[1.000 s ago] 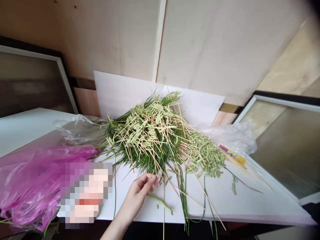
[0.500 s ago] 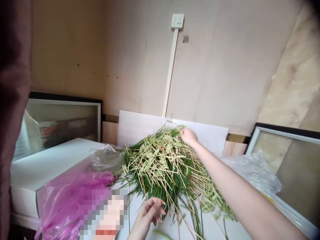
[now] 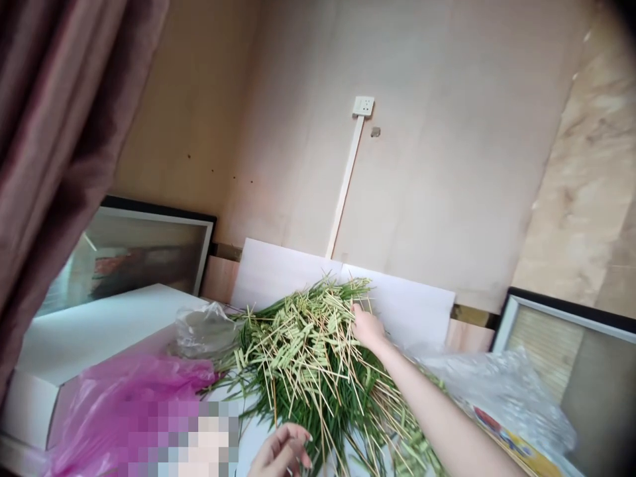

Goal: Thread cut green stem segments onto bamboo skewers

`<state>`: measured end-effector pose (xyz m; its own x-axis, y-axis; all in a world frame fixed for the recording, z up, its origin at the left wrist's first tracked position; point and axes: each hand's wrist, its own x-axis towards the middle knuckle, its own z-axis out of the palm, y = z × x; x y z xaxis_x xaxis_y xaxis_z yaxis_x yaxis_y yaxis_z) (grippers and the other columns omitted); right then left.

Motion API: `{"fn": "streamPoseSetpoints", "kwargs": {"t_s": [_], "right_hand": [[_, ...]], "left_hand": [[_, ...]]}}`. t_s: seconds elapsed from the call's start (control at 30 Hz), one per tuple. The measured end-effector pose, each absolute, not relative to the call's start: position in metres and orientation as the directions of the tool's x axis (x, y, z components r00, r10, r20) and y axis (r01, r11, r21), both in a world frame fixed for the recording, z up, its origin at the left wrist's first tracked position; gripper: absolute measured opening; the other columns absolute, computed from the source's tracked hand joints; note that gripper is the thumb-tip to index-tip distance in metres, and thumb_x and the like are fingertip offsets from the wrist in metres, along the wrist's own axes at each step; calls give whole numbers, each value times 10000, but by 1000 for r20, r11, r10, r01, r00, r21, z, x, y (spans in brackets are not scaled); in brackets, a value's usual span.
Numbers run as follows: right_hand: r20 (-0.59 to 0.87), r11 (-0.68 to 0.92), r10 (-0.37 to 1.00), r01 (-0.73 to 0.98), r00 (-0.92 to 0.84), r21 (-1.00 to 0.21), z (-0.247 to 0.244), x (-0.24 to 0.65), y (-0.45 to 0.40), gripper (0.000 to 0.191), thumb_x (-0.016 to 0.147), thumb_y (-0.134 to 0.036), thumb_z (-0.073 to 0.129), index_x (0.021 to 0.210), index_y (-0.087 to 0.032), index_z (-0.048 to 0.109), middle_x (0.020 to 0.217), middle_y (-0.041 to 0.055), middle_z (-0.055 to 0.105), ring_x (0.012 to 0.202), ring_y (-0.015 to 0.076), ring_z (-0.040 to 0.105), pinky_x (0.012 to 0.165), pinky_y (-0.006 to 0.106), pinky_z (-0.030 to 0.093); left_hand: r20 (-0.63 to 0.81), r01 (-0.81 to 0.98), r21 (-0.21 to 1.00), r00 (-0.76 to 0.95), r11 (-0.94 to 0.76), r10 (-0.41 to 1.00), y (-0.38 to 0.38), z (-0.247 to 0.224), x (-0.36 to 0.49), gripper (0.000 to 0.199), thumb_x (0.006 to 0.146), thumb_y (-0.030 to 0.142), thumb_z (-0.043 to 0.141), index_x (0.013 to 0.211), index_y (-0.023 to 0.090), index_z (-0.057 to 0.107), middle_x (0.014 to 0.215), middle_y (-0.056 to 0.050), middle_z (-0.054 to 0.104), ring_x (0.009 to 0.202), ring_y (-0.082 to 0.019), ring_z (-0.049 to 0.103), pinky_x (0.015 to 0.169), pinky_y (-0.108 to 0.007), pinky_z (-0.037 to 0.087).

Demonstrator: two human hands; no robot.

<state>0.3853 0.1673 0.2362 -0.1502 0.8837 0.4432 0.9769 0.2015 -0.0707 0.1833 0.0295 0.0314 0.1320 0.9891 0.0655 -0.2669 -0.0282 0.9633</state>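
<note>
Hands: my left hand [image 3: 281,452] sits just at the near edge of the heap of green stalks and thin wooden sticks [image 3: 303,361], fingers loosely spread and curled, holding nothing. My right hand [image 3: 368,329] reaches across to the heap's far side, touching the stalks, its fingertips buried, so I cannot tell whether it pinches anything.
Under the heap: a white board [image 3: 258,434].
Left of the heap: a pink plastic bag [image 3: 134,391], partly behind a pixelated patch, then a clear plastic bag [image 3: 203,329] touching the stalks.
Right of the heap: a crumpled clear plastic bag [image 3: 501,397] with a printed yellow packet [image 3: 511,450] just below it.
Beyond the heap: a white panel [image 3: 278,275] leaning on the wall, framed pictures [image 3: 149,255] on the left and a framed pane [image 3: 541,358] on the right.
Farther off: a wall socket [image 3: 363,106] — its white trunking [image 3: 345,185] runs down — and a dark curtain [image 3: 54,132] hanging left.
</note>
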Motion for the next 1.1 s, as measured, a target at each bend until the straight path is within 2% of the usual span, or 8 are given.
{"fn": "streamPoseSetpoints", "kwargs": {"t_s": [0.17, 0.3, 0.5, 0.6, 0.73, 0.87, 1.0, 1.1], "right_hand": [[363, 140, 923, 990, -127, -10, 222, 417, 152, 285, 1028, -324, 589, 1262, -161, 598, 1012, 43, 690, 774, 158, 680, 714, 330, 591], [361, 130, 924, 991, -127, 15, 210, 451, 130, 367, 1011, -244, 558, 1367, -168, 504, 967, 47, 715, 813, 209, 688, 737, 350, 537], [427, 153, 894, 988, -135, -8, 195, 490, 102, 351, 951, -224, 552, 1301, -208, 527, 954, 41, 751, 772, 248, 689, 607, 294, 401], [469, 176, 874, 982, -127, -62, 186, 497, 85, 347, 948, -267, 528, 1290, -211, 519, 958, 36, 743, 695, 225, 668, 589, 291, 389], [436, 290, 877, 946, -201, -147, 163, 492, 42, 266, 970, -336, 478, 1205, -243, 563, 925, 12, 733, 576, 174, 629, 579, 290, 425], [231, 387, 917, 863, -324, -325, 122, 484, -5, 223, 993, -362, 444, 1031, -267, 642, 806, 11, 706, 554, 182, 607, 556, 297, 417], [57, 321, 942, 837, -331, -444, 85, 481, -28, 223, 1009, -355, 442, 968, -268, 643, 682, -20, 617, 522, 173, 516, 542, 293, 361], [-8, 293, 937, 796, -350, -530, 76, 476, -30, 200, 1010, -349, 476, 954, -267, 649, 742, -19, 636, 577, 171, 529, 575, 291, 383]], "left_hand": [[104, -203, 976, 92, -83, 990, 2, 66, 175, 396, 825, 555, 687, 951, 179, 686, 789, -25, 691, 640, -134, 536, 608, -249, 379], [120, -160, 981, 85, -106, 989, 3, 72, 173, 309, 859, 459, 662, 966, 169, 673, 788, -14, 675, 650, -125, 532, 615, -243, 384], [153, 13, 988, 114, -156, 982, 9, 59, 176, 261, 893, 425, 605, 943, 178, 673, 818, -29, 689, 683, -147, 568, 609, -248, 383], [233, 281, 911, 249, -300, 940, 11, 52, 174, 200, 879, 382, 639, 903, 199, 715, 837, -32, 709, 729, -176, 607, 640, -265, 409], [269, 581, 646, 434, -495, 860, 14, 43, 169, 131, 805, 349, 764, 870, 236, 759, 903, -39, 717, 860, -233, 628, 759, -313, 433], [250, 626, 561, 495, -541, 832, 16, 35, 169, 176, 789, 376, 796, 891, 236, 760, 920, -50, 705, 901, -251, 615, 778, -328, 426], [187, 632, 572, 519, -522, 834, 16, 33, 175, 112, 819, 317, 768, 806, 211, 733, 838, -44, 695, 854, -240, 596, 731, -315, 409], [185, 634, 579, 509, -512, 840, 13, 38, 181, 61, 854, 239, 726, 809, 201, 707, 816, -36, 696, 828, -231, 589, 734, -319, 408]]}}
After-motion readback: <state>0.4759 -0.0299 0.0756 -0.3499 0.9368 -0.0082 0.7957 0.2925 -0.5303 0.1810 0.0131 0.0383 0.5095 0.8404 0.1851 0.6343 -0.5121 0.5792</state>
